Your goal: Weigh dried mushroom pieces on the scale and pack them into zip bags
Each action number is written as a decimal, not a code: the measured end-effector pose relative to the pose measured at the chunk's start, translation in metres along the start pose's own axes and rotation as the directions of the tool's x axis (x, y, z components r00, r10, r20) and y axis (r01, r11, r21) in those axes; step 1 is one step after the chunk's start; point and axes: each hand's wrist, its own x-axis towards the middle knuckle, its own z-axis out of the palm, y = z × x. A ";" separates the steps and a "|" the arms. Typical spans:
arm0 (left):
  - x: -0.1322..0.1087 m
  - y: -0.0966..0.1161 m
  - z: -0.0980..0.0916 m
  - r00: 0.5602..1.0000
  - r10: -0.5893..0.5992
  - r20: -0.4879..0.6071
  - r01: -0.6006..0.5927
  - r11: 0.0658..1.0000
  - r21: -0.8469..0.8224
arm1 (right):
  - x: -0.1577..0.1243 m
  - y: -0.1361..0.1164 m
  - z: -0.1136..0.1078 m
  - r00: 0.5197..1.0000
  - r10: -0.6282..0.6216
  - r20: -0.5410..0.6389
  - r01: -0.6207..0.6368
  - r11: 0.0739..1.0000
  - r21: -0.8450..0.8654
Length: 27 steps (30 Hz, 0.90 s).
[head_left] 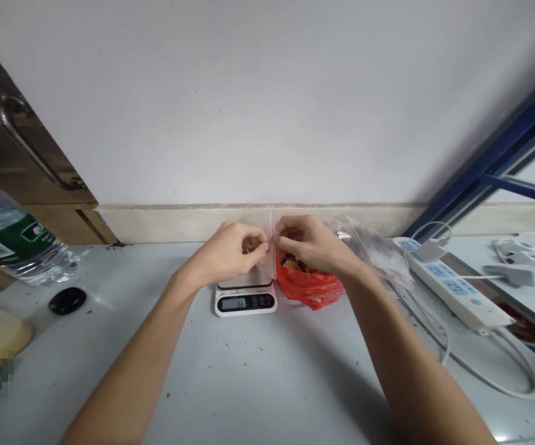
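Both hands meet above a white digital scale, pinching a small clear plastic bag between them. My left hand is closed on the bag's left side, thumb against fingers. Opposite it, my right hand is closed on the right side. The bag stands upright and thin, seen nearly edge-on; its contents I cannot make out. The scale's lit display seems to read 66. Just right of the scale sits an open red plastic bag with dark brown dried pieces inside, partly hidden by my right hand.
Clear plastic bags lie behind my right forearm. A white power strip with cables rests at the right, near a blue metal frame. At the left are a large water bottle and a black oval object. A wall stands behind.
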 end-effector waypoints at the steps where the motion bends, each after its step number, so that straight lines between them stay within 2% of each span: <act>1: 0.000 0.000 0.000 1.000 -0.002 0.004 0.002 1.000 0.008 | 0.000 0.001 0.000 1.000 -0.003 0.013 0.003 1.000 0.012; 4: -0.001 0.001 -0.003 0.999 -0.014 -0.029 0.014 1.000 0.014 | 0.001 0.004 -0.001 1.000 0.014 -0.012 -0.014 0.999 -0.038; 6: -0.002 0.002 -0.006 0.997 -0.021 -0.080 0.022 1.000 0.008 | 0.003 0.005 -0.001 0.992 0.059 -0.115 -0.078 0.984 -0.162; 9: -0.003 0.004 -0.009 0.990 -0.018 -0.137 0.020 1.000 0.013 | 0.004 0.007 -0.002 0.941 0.104 -0.323 -0.218 0.915 -0.339; 11: -0.003 0.005 -0.007 0.988 -0.009 -0.153 0.012 1.000 0.013 | 0.004 0.008 0.000 0.923 0.033 -0.382 -0.184 0.913 -0.365; 14: -0.001 0.004 0.000 0.984 0.008 -0.176 -0.007 1.000 0.005 | 0.003 0.009 0.003 0.928 -0.177 -0.328 0.064 0.943 -0.326; 16: 0.001 0.003 0.005 0.981 0.027 -0.194 -0.026 1.000 0.008 | 0.002 0.010 0.007 0.931 -0.245 -0.270 0.161 0.941 -0.298; 20: 0.003 0.003 0.009 0.982 0.033 -0.185 -0.034 0.999 -0.005 | 0.002 0.008 0.009 0.949 -0.252 -0.189 0.193 0.939 -0.284; 23: 0.000 0.006 0.008 0.987 0.037 -0.156 -0.038 0.999 -0.003 | 0.002 0.006 0.005 0.974 -0.225 -0.032 0.209 0.941 -0.266; 25: -0.002 0.009 0.006 0.985 0.082 -0.153 -0.081 0.997 0.010 | 0.001 0.005 0.000 0.986 -0.158 0.051 0.166 0.953 -0.253; 27: -0.002 0.010 0.003 0.975 0.134 -0.178 -0.134 0.991 0.014 | -0.001 0.005 -0.004 0.995 -0.048 0.092 0.067 0.973 -0.220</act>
